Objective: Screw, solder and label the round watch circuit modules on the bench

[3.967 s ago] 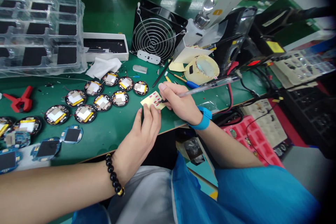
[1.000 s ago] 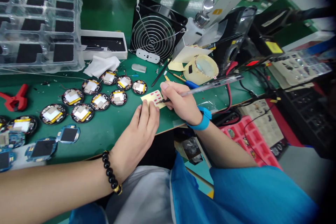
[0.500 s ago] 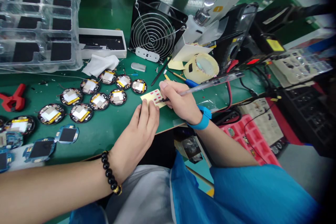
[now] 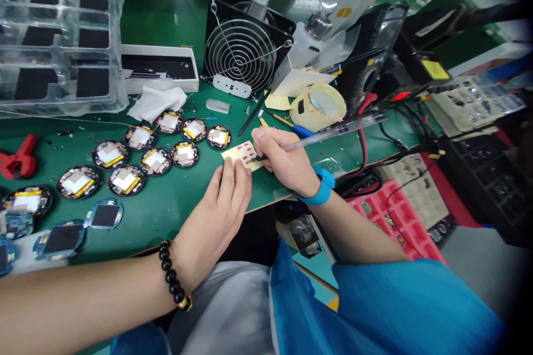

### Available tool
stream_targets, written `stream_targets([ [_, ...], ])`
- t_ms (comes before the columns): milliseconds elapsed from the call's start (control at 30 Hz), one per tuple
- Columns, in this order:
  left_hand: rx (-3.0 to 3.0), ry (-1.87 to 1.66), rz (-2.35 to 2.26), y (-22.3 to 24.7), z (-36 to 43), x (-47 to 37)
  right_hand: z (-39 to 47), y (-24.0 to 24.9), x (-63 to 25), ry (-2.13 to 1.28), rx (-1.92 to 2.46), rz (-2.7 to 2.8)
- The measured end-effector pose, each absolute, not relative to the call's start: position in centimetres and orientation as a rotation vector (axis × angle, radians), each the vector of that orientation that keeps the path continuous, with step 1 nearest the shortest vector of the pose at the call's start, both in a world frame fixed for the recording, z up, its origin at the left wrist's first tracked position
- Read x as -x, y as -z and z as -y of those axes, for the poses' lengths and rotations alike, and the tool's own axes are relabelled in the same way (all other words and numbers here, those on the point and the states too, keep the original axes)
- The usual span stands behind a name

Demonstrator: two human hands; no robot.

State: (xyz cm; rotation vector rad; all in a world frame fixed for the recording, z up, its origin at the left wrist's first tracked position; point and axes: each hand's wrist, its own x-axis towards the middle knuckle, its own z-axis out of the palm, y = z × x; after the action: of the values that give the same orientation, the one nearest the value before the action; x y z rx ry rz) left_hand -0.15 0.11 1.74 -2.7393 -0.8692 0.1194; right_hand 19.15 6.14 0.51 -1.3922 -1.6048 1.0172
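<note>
A small pale-yellow card [image 4: 239,152] with rows of red marks lies on the green table near its front edge. My left hand [image 4: 222,208] rests with fingers stretched out, its fingertips on the card's near edge. In my right hand [image 4: 287,161] is a clear-barrelled pen [image 4: 328,133], gripped between thumb and fingers. The pen's dark tip is at the right part of the card, beside the red marks. Part of the card is hidden under my fingers. Left of the card sit several round circuit assemblies [image 4: 185,153] with silver and yellow parts.
A fan with a wire guard [image 4: 240,58] stands behind the card. Right of it are a tape roll [image 4: 318,104] and a dispenser bottle [image 4: 310,39]. A clear plastic tray [image 4: 116,55], a red clamp [image 4: 19,158] and blue circuit boards [image 4: 64,237] occupy the left side.
The view has shifted very slightly, so the things on the table appear a little further left. Both hands, the pen and the card keep nearly the same positions.
</note>
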Motion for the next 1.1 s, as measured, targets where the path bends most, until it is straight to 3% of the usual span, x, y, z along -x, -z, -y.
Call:
stream_targets([
  [1100, 2.688, -0.077, 0.8, -1.43, -0.03, 0.31, -6.15, -0.38, -19.29, -0.997, 1.358, 1.601],
])
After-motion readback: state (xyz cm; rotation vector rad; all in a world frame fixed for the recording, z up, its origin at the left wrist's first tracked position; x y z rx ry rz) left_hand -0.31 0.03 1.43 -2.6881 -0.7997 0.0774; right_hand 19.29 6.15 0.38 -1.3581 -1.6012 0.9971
